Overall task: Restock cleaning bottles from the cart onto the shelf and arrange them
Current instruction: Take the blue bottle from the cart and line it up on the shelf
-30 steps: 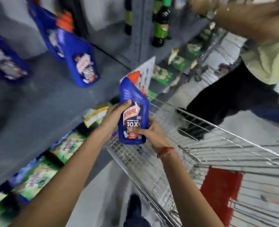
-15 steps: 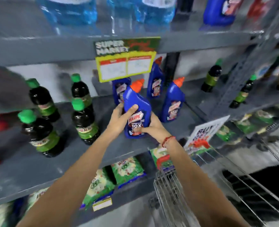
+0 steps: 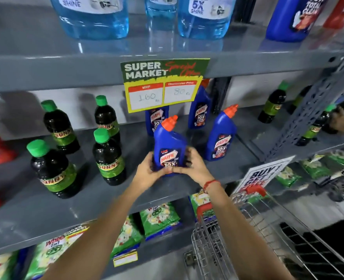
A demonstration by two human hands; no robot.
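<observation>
A blue Harpic bottle [image 3: 168,146] with an orange cap stands upright on the grey middle shelf [image 3: 187,186], near its front edge. My left hand [image 3: 147,171] grips its lower left side and my right hand [image 3: 194,165] its lower right side. Three more blue Harpic bottles stand behind and to the right: one [image 3: 220,136] close by, one [image 3: 199,110] further back, one [image 3: 155,120] partly behind the price sign. The wire cart [image 3: 227,239] with red handle ends is at the lower right; its contents are out of view.
Dark bottles with green caps [image 3: 108,158] stand left of the Harpic group, more at the far right [image 3: 272,106]. A yellow price sign [image 3: 163,85] hangs from the upper shelf, which carries large pale-blue bottles [image 3: 94,19]. Green detergent packs [image 3: 159,219] fill the lower shelf. Another person's hand [image 3: 343,118] reaches in at right.
The view swung from the cart up to the shelf. Both hands carried the Harpic bottle from above the cart onto the middle shelf and set it down lower on the board.
</observation>
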